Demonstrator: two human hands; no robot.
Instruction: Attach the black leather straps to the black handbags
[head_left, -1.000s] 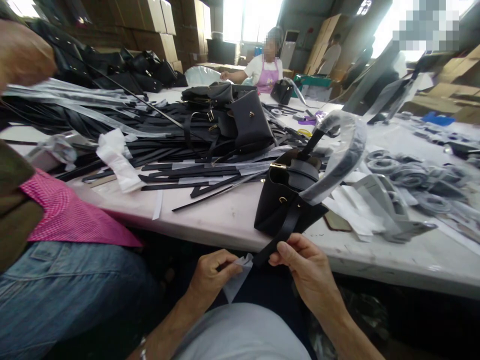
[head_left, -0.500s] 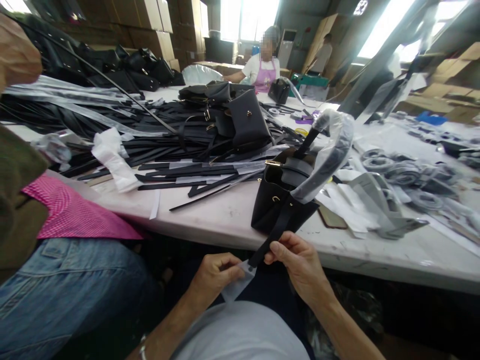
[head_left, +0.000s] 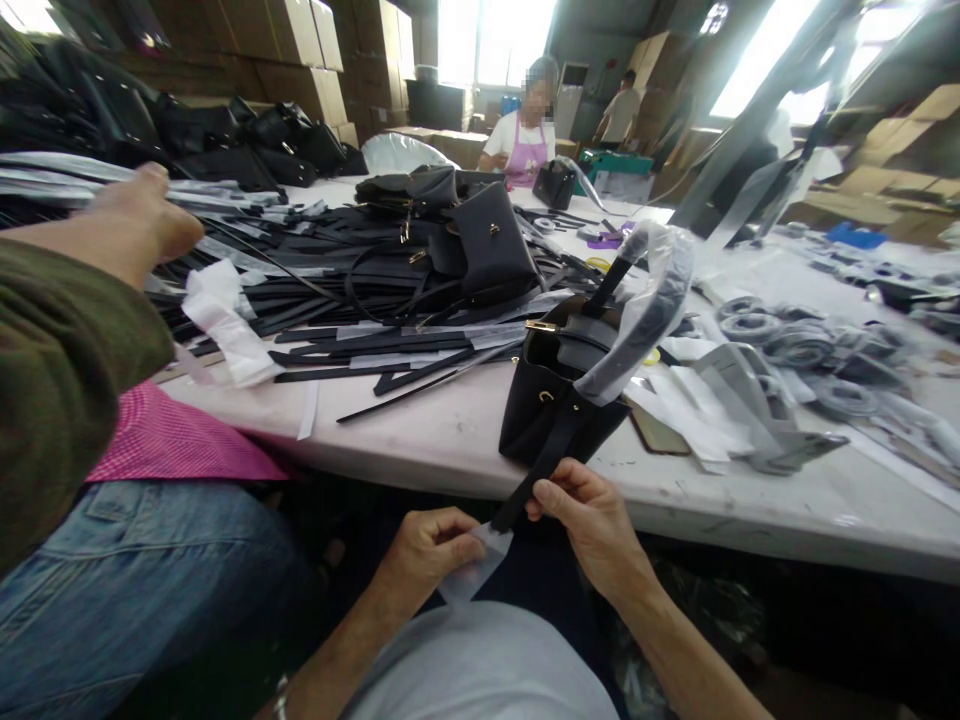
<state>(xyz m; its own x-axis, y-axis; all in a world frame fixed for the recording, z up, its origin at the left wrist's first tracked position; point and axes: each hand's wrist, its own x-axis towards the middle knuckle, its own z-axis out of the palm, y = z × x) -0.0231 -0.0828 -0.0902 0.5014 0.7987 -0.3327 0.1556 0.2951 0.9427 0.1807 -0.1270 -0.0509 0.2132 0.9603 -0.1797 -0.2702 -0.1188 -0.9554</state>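
A black handbag stands at the table's front edge, its handle wrapped in clear plastic. From its front a black strap runs down toward my lap. My right hand pinches this strap partway along, thumb on top. At the strap's lower end, my left hand pinches a translucent plastic sleeve. The tip of the strap sits at the mouth of the sleeve; how far it reaches inside is hard to make out.
Loose black straps and more black bags cover the table's left side. Grey rolls and white papers lie right. A co-worker's arm reaches in from the left. Another person is across the table.
The co-worker's arm at left has stretched forward over the straps. My hands keep the same grips on strap and sleeve, with hardly any movement.
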